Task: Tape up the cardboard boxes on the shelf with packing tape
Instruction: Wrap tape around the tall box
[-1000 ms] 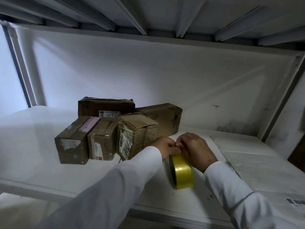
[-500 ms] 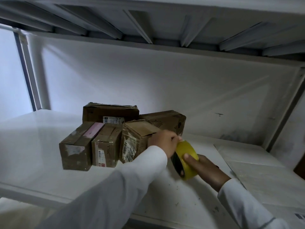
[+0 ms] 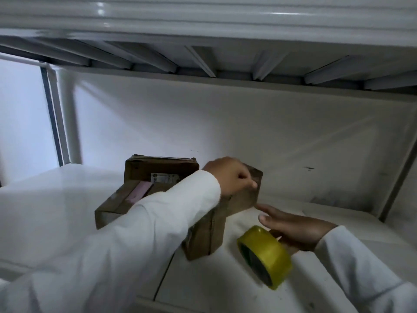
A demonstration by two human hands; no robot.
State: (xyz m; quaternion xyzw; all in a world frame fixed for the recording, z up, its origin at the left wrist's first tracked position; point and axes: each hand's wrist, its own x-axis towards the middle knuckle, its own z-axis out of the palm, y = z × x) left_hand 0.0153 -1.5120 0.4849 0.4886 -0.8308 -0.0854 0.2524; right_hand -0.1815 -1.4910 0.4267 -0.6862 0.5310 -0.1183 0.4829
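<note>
Yellow tape roll (image 3: pixel 264 256) was seen standing near the shelf (image 3: pixel 214 288) front edge, touched from behind by the right hand (image 3: pixel 293 229), fingers straight, nothing clamped. Further in, the back box (image 3: pixel 246 193) was held by the left hand (image 3: pixel 230 177), fingers curled. No fresh tape could be made out; taping judged barely begun, all boxes outstanding.

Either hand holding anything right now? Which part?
Left hand grips the rear right box at its top edge. Right hand lies open beside the yellow tape roll; whether it touches the roll cannot be told.
</note>
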